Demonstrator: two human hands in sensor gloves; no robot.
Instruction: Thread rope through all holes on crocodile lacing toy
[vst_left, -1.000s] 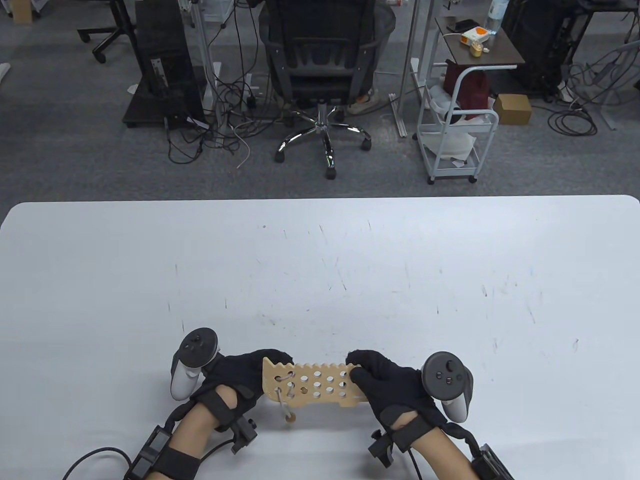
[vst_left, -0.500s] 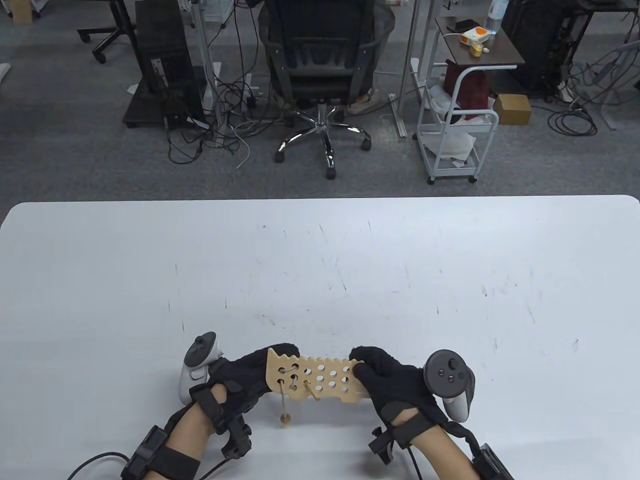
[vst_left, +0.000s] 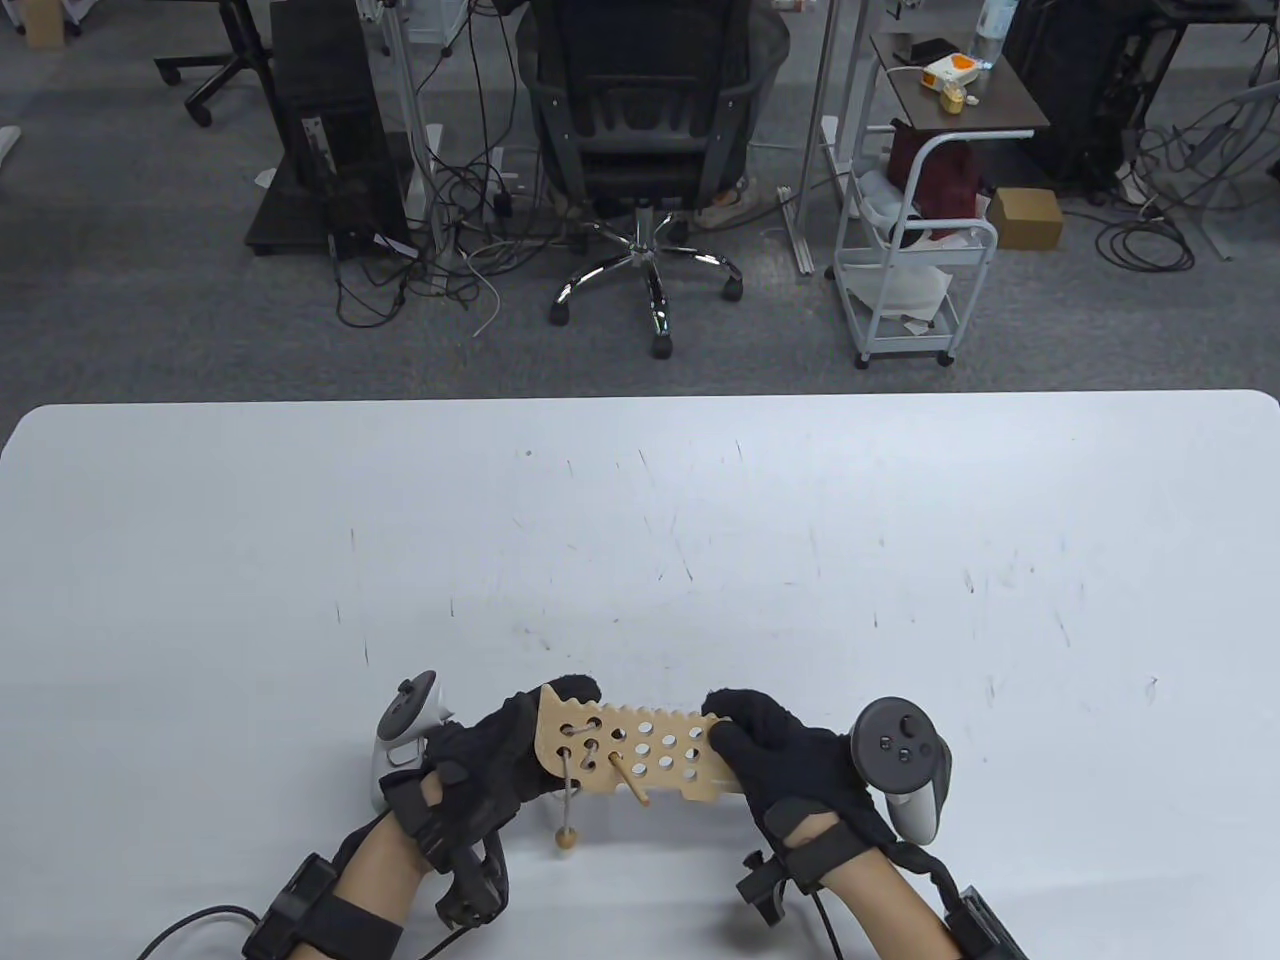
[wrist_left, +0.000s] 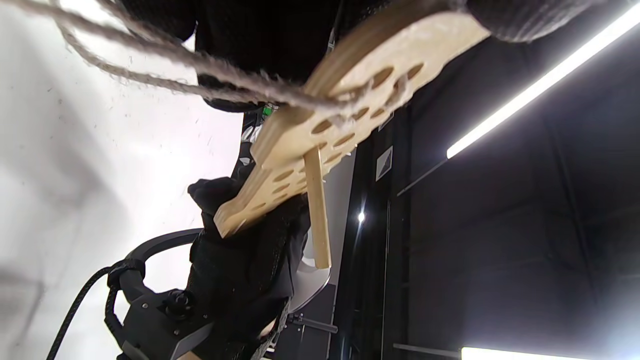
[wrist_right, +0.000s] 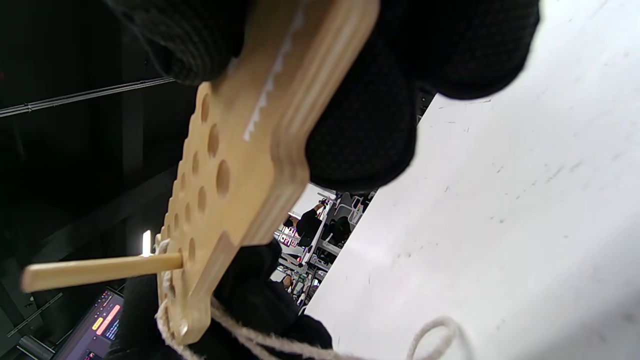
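I hold the crocodile board (vst_left: 640, 757) above the table (vst_left: 640, 520) at six o'clock, my left hand (vst_left: 490, 760) gripping one end, my right hand (vst_left: 780, 760) the other; the rope (vst_left: 570, 790) dangles; its wooden needle (vst_left: 630, 782) pokes through a hole.

Pale tan crocodile board (vst_left: 640, 757), off-white rope (wrist_left: 165, 70), black gloves (vst_left: 790, 765), scuffed white table (vst_left: 700, 520).

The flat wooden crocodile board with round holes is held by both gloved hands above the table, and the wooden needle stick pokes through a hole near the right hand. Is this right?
Not quite. The wooden needle stick pokes through a hole near the left hand, not the right hand; the table view shows it. Both hands do hold the flat wooden crocodile board.
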